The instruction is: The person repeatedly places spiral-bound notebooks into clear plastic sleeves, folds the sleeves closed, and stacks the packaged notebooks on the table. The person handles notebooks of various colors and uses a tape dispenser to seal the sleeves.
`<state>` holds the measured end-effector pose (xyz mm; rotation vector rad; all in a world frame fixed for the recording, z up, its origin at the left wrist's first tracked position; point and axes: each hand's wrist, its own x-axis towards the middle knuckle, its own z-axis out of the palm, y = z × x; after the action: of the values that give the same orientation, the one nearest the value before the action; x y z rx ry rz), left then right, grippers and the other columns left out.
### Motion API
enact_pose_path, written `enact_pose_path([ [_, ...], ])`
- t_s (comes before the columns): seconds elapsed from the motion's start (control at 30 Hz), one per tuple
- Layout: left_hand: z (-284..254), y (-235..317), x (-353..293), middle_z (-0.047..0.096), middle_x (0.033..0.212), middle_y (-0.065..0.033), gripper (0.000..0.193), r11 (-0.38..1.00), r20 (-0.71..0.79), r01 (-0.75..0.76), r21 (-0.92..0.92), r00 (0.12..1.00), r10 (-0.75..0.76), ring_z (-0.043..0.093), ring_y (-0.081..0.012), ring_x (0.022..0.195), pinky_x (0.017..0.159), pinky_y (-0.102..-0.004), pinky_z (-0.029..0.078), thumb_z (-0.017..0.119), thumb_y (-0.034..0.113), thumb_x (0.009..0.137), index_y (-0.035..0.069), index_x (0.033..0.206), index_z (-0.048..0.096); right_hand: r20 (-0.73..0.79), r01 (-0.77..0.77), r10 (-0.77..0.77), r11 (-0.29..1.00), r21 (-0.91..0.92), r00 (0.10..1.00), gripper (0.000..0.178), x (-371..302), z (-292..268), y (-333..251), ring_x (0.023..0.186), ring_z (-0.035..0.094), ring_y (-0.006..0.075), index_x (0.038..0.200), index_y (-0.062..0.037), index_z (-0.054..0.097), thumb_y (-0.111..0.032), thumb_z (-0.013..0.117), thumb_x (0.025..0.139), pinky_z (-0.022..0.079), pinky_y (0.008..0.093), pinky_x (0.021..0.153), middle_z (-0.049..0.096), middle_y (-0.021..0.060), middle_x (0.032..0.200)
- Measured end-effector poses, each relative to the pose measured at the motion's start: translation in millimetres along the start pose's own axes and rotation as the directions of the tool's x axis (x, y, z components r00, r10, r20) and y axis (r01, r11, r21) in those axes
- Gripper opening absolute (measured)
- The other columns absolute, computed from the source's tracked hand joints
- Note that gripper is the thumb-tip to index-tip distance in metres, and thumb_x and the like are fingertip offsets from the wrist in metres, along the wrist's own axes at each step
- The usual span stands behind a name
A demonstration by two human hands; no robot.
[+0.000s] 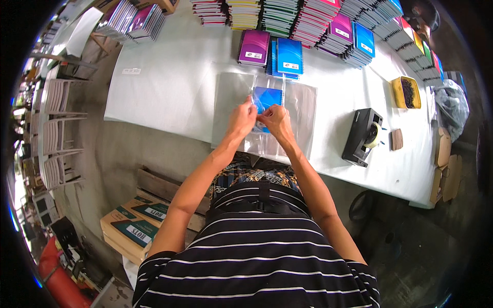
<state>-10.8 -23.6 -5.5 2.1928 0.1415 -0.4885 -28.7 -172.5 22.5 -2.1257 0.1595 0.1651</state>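
Note:
A blue spiral notebook (269, 96) lies in front of me inside clear plastic wrapping, on top of a wide stack of clear plastic sheets or bags (302, 118). My left hand (242, 119) is at the notebook's left edge, its fingers closed on the clear plastic. Over the notebook's lower right part, my right hand (277, 122) pinches the plastic too, fingertips close to the left hand's. Both hands cover much of the notebook's lower half. Just beyond are a purple notebook stack (254, 46) and a blue notebook stack (290, 55).
Tall stacks of colored notebooks (280, 18) line the table's far side. To the right stand a black tape dispenser (359, 137), a brown block (396, 139) and a yellow tub (405, 93) of dark small items. Cardboard boxes (134, 226) sit below the table's left front edge.

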Motion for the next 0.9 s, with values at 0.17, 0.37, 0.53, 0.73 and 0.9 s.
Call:
enact_pose_path([
  [0.17, -68, 20, -6, 0.06, 0.124, -0.0234, 0.054, 1.0, -0.148, 0.009, 0.005, 0.989, -0.008, 0.057, -0.0345, 0.117, 0.096, -0.0431, 0.046, 0.06, 0.025, 0.092, 0.007, 0.141, 0.044, 0.064, -0.048, 0.041, 0.994, 0.103, 0.997, 0.027, -2, -13, 7, 0.059, 0.063, 0.0231, 0.072, 0.0038, 0.068, -0.02, 0.078, 0.077, 0.048, 0.0352, 0.056, 0.065, 0.0166, 0.066],
  [0.37, -67, 65, 15, 0.046, 0.146, -0.0083, 0.069, 0.249, 0.429, -0.83, 0.499, 0.486, 0.761, 0.023, -0.0297, 0.145, 0.117, -0.0548, 0.021, 0.072, 0.023, 0.079, 0.017, 0.143, 0.046, 0.129, -0.05, 0.03, 0.987, 0.151, 0.991, 0.026, -1, -19, -5, 0.055, 0.057, 0.0138, 0.073, 0.0026, 0.065, -0.019, 0.078, 0.078, 0.046, 0.0311, 0.054, 0.062, 0.0122, 0.06],
  [0.53, -57, 80, 64, 0.055, 0.138, 0.0081, 0.046, -0.164, 0.79, -0.883, 0.439, 0.293, 0.538, 0.034, -0.0255, 0.141, 0.115, -0.062, 0.021, 0.071, 0.026, 0.076, 0.027, 0.121, 0.065, 0.083, -0.024, 0.014, 0.993, 0.119, 0.996, 0.028, -4, -17, 0, 0.06, 0.06, 0.0163, 0.074, 0.0052, 0.063, -0.018, 0.078, 0.075, 0.046, 0.0336, 0.057, 0.063, 0.0135, 0.068],
  [0.73, -57, 59, 73, 0.063, 0.124, 0.0161, 0.04, -0.228, 0.718, -0.912, 0.341, 0.096, 0.69, 0.044, -0.0224, 0.134, 0.114, -0.0602, 0.027, 0.065, 0.023, 0.079, 0.036, 0.116, 0.066, 0.061, 0.024, -0.028, 0.997, 0.073, 0.998, 0.016, -18, -12, -3, 0.071, 0.063, 0.0187, 0.089, 0.004, 0.067, -0.01, 0.071, 0.084, 0.05, 0.0332, 0.066, 0.067, 0.0117, 0.089],
  [0.9, -55, 44, 76, 0.066, 0.119, 0.0144, 0.033, -0.179, 0.555, -0.929, 0.325, 0.034, 0.831, 0.052, -0.0236, 0.127, 0.113, -0.0571, 0.031, 0.058, 0.026, 0.084, 0.038, 0.113, 0.068, -0.023, 0.363, -0.371, 0.918, -0.161, 0.928, 0.034, -38, -34, 24, 0.107, 0.061, 0.0225, 0.103, -0.0068, 0.071, 0.01, 0.06, 0.076, 0.043, 0.0417, 0.098, 0.068, 0.0038, 0.108],
])
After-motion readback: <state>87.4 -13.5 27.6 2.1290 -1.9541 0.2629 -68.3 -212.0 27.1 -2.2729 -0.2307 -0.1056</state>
